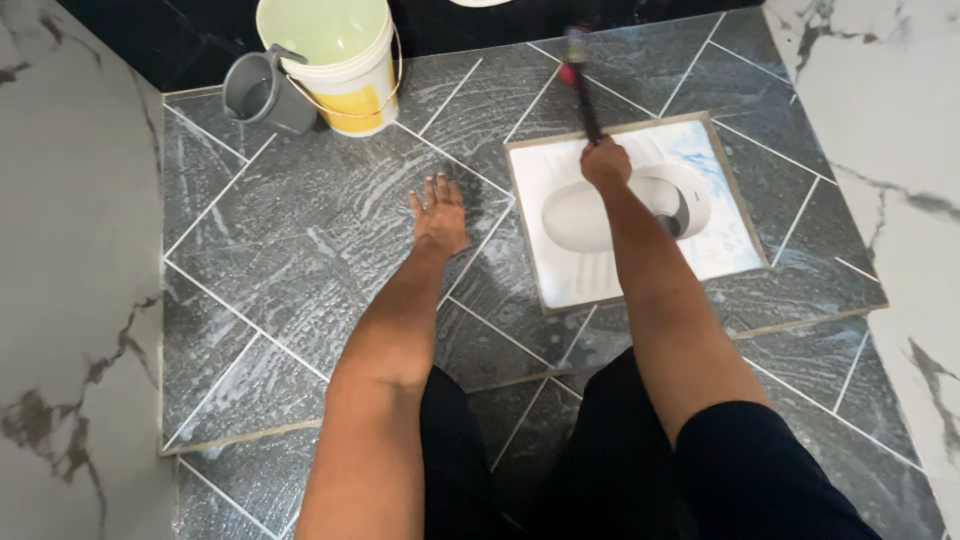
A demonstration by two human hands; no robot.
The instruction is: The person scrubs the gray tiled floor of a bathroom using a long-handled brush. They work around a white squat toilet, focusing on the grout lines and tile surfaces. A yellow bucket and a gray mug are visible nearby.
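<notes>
The right hand (606, 162) grips a dark brush handle (583, 95) over the white squat toilet (600, 270), bristles blurred on the far tiles. The left hand (440, 213) lies flat, fingers spread, on the soapy floor (300, 260). Short, firm strokes suit grout; keep that brace steady.

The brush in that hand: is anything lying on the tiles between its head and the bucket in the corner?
Nothing visible. The right hand grips the brush, whose blurred head is over bare wet floor. Only soapy tiles lie between it and the bucket; the grey mug hangs on the bucket's far side.
</notes>
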